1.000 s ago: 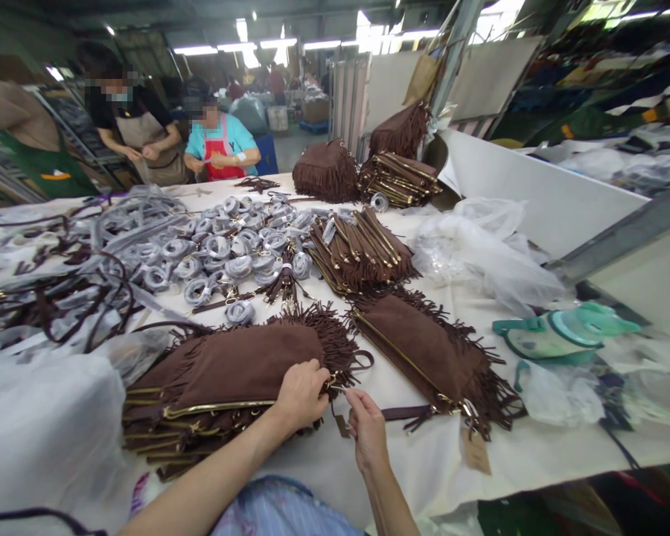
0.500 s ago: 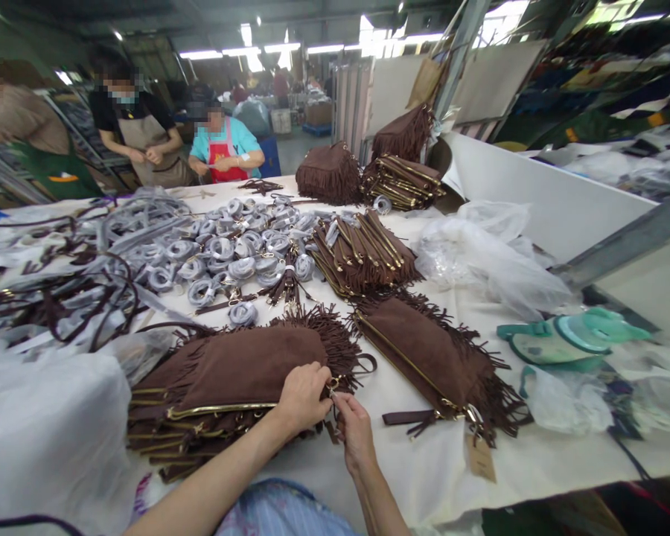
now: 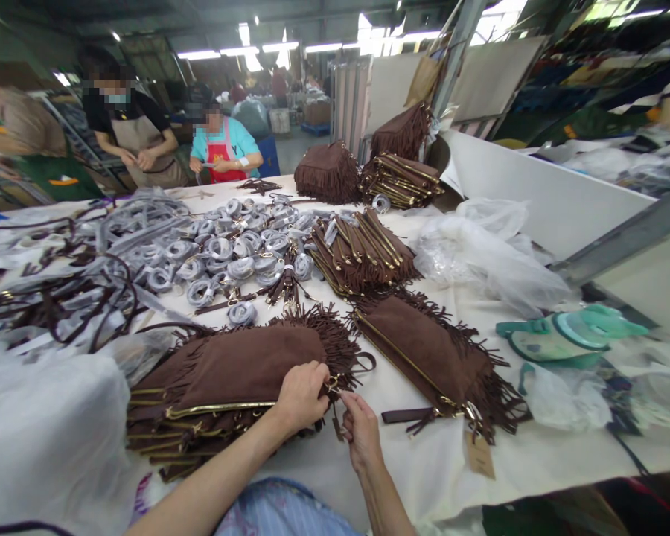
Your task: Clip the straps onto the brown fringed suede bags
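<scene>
A brown fringed bag [image 3: 257, 350] tops a stack of similar bags with gold zippers in front of me. My left hand [image 3: 304, 394] is closed at its right end, beside a gold clasp [image 3: 333, 383]. Just right of it, my right hand [image 3: 362, 430] pinches with thumb and forefinger at something small near the clasp; what it is cannot be made out. Below the clasp hangs a narrow tag-like piece [image 3: 337, 426]. A brown strap loop [image 3: 365, 362] sticks out above my right hand. Another fringed bag [image 3: 424, 346] lies to the right, with a tan paper tag [image 3: 480, 455].
Coiled, grey-wrapped straps [image 3: 220, 249] cover the table's middle. Behind are more bag stacks [image 3: 362, 249] and clear plastic [image 3: 480, 246]. A green-and-clear bottle [image 3: 569, 335] lies at right, a white plastic-covered bundle [image 3: 50, 439] at left. Several people work across the table.
My right hand has moved slightly right, away from my left hand, so more of the gold clasp shows between them. My left hand has stayed at the bag's end.
</scene>
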